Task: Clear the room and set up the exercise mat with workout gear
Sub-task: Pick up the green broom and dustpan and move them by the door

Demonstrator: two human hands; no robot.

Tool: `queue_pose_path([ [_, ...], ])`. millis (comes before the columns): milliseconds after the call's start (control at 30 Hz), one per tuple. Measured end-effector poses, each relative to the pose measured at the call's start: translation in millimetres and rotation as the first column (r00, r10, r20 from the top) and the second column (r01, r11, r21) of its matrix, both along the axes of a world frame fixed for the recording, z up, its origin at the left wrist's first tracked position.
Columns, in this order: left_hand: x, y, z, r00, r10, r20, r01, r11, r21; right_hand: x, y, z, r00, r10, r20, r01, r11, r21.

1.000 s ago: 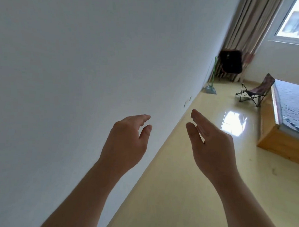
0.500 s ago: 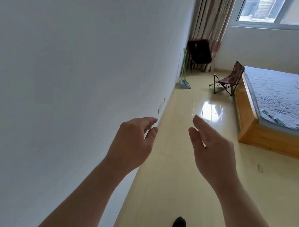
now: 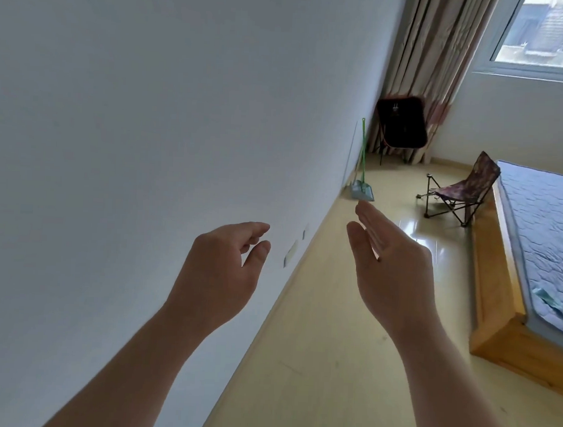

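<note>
While both bare forearms are reaching up from the bottom edge of the frame, the left hand (image 3: 219, 275) is hovering left of centre in front of the white wall (image 3: 148, 126). Its fingers (image 3: 257, 228) are curling loosely, the thumb is sitting a little apart from them, and they are holding nothing. The right hand (image 3: 390, 266) is hovering right of centre over the glossy yellow floor (image 3: 332, 360), turned edge-on. Its fingers (image 3: 370, 217) are lying straight and close together, and they too are gripping nothing. A clear gap is showing between the two hands.

Toward the upper right, a low patterned folding chair (image 3: 458, 192) is standing on the floor just beside the wooden bed frame (image 3: 495, 303), which is carrying a grey quilted mattress (image 3: 544, 231) along the right edge. Farther back, a black folding chair (image 3: 402, 123) is standing in the corner against the striped curtain (image 3: 436, 45). A green-handled dustpan (image 3: 362, 190) is resting at the foot of the wall, just above the right fingertips in the frame. A window (image 3: 546, 31) is letting in daylight at the top right.
</note>
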State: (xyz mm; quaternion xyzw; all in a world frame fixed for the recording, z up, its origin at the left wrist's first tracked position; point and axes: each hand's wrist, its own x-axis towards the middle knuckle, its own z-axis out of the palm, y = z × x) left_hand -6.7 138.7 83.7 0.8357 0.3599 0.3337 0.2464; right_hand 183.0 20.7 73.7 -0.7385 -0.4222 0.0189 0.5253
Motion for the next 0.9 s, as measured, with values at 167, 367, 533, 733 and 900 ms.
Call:
queue_pose_path([
  [167,111.0,74.1,-16.8,0.997,0.059,0.042,-0.059,0.998,-0.002,123.9,68.3,-12.2,0.998,0.015,0.060,-0.013,0.999,-0.032],
  [367,279.0,168.4,-28.5,0.996,0.032,0.088,-0.029,0.999,-0.032,278.2,148.4,-14.2,0.993,-0.024,0.119,0.032,0.997,-0.065],
  [533,421.5,229.0,-15.6,0.995,-0.021,0.102,0.028,0.998,-0.060,403.8,192.7,-6.0,0.979,-0.065,0.191,0.091,0.988,-0.128],
  [733,605.1,287.6,-21.3,0.995,-0.071,0.074,0.072,0.997,-0.021,586.4,238.4,-28.3,0.984,-0.114,0.139,0.125,0.989,-0.078],
  [900,745.3,321.5,-44.4,0.998,-0.050,0.046,0.051,0.998,-0.025,739.5,280.2,-48.9,0.993,-0.061,0.099,0.071,0.993,-0.093],
])
